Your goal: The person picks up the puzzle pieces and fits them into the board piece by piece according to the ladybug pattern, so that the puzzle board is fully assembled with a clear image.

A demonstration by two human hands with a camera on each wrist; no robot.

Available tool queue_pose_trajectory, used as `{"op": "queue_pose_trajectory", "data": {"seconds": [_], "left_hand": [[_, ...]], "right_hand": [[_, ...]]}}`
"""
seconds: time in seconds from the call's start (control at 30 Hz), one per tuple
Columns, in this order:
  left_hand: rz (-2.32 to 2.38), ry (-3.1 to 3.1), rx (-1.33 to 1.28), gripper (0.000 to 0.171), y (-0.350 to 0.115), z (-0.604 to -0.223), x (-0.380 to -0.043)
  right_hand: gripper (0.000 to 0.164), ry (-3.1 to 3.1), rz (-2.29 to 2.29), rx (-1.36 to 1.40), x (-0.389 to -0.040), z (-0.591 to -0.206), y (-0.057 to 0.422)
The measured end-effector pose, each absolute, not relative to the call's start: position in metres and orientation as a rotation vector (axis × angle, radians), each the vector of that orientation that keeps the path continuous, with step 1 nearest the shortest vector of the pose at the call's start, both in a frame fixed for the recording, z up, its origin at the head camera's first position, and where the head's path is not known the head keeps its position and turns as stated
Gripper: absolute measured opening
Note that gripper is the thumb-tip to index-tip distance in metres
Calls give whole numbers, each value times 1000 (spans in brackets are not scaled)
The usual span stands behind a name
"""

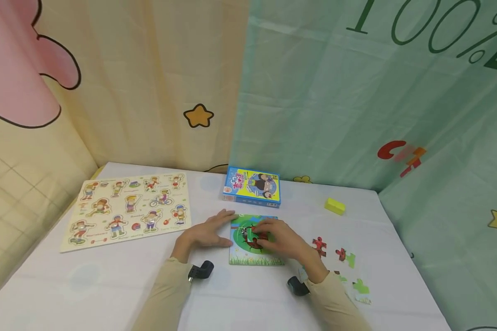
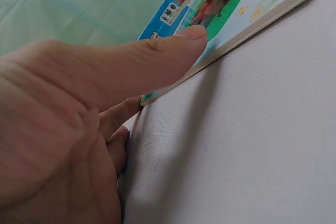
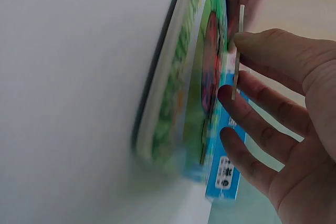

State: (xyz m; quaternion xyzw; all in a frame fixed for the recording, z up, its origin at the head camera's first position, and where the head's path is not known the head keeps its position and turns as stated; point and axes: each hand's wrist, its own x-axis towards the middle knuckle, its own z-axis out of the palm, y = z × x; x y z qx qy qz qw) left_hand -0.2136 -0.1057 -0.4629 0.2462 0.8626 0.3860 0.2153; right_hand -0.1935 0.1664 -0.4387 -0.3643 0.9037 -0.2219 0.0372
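Note:
A square puzzle board [image 1: 254, 261] with a ladybug on a green circle lies flat on the white table. My left hand [image 1: 209, 231] rests at its left edge, thumb [image 2: 191, 38] over the near side and fingers straight toward the far corner. Above the ladybug, my right hand [image 1: 282, 238] pinches a thin puzzle piece [image 3: 241, 18] between thumb and fingertips. That piece shows edge-on in the right wrist view, standing over the board. Loose puzzle pieces, red [image 1: 320, 246] and green [image 1: 361, 287], lie right of the board, some hidden behind my right forearm.
A blue and yellow card box [image 1: 251, 186] lies behind the board. At the left is a large board with sports figures [image 1: 126, 207]. A small yellow block [image 1: 334, 206] sits at the back right. Printed curtains [image 1: 314, 101] hang behind the table.

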Motion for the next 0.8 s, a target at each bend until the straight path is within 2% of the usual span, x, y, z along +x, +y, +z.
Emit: {"op": "queue_pose_trajectory", "data": {"seconds": [0.17,0.47,0.8], "left_hand": [[1082,2404,688,76,-105,-463,-215],[1172,2399,706,39,-106,-463,-218],[1110,2577,586,32,-89,-457,-212]], "right_hand": [[26,2779,-597,-1042,-193,-436,149],[25,2805,-526,-1006,-193,-439,131],[27,2837,-512,-989,-187,-443,126]]}}
